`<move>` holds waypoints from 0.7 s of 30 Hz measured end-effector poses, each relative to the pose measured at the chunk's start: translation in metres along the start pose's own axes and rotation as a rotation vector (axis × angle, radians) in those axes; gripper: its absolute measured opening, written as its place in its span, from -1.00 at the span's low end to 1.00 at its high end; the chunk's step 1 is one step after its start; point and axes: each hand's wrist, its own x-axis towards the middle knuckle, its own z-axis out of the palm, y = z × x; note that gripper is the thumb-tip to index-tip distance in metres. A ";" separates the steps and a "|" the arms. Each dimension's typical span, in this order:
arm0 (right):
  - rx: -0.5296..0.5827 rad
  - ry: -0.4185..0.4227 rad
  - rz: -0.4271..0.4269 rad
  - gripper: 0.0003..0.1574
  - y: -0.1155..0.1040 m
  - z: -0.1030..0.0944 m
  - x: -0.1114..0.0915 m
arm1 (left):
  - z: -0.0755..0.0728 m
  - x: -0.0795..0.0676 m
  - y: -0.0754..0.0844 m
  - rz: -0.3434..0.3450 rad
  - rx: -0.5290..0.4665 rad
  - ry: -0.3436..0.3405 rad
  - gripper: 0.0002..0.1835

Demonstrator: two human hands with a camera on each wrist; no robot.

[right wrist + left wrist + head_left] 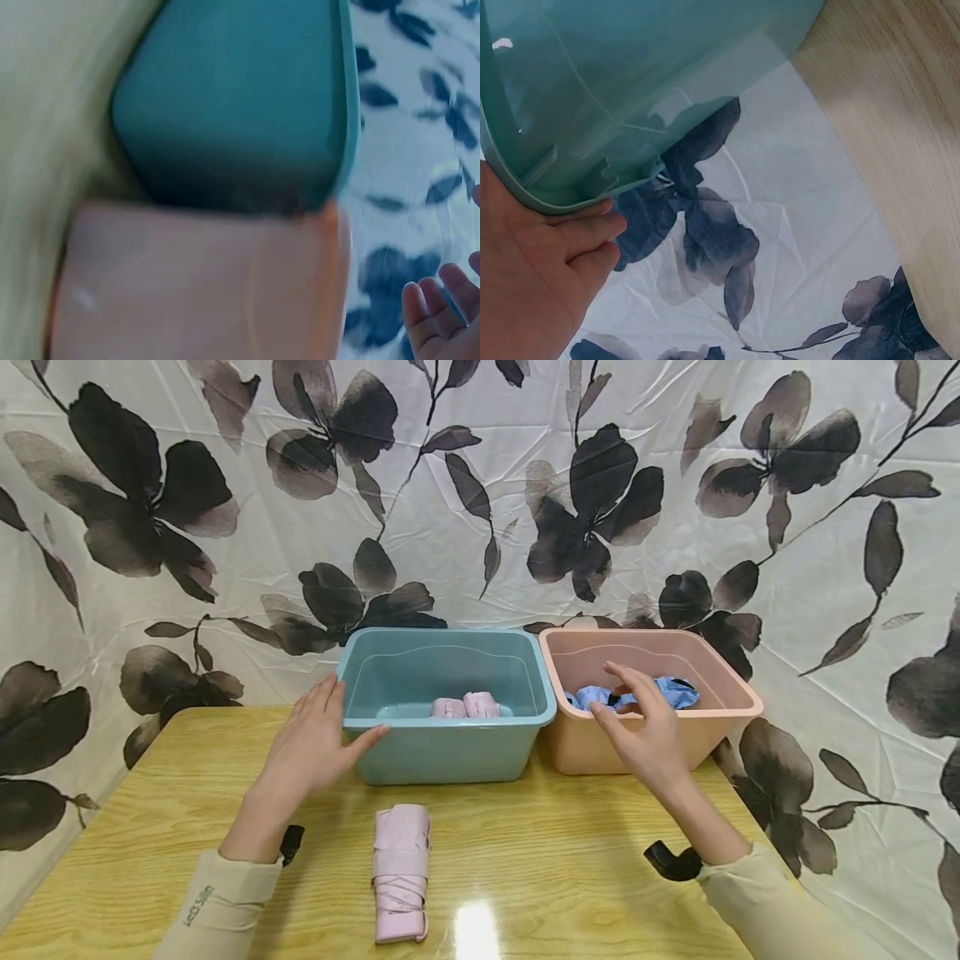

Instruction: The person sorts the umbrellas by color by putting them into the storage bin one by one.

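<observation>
My left hand [311,743] rests at the left front corner of a teal plastic bin [442,750], its fingers extended along the side and its thumb at the front rim. In the left wrist view those fingers [592,232] lie against the outside, just under the rim. Over the front rim of a peach plastic bin [720,727] hovers my right hand [648,735], fingers spread and slightly bent, nothing held. Two pale pink rolled bundles [482,704] lie inside the teal bin. Crumpled blue fabric [678,692] is in the peach one, partly hidden by the right hand.
A pale pink folded umbrella [401,872] lies lengthwise on the yellow wood-grain table [555,868], in front of the teal bin. The two bins stand side by side at the back edge. Behind them hangs a white curtain [480,485] with dark flowers.
</observation>
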 end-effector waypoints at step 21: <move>0.130 -0.513 0.066 -0.10 -0.052 0.118 -0.067 | 0.002 0.000 0.000 -0.005 0.005 0.011 0.20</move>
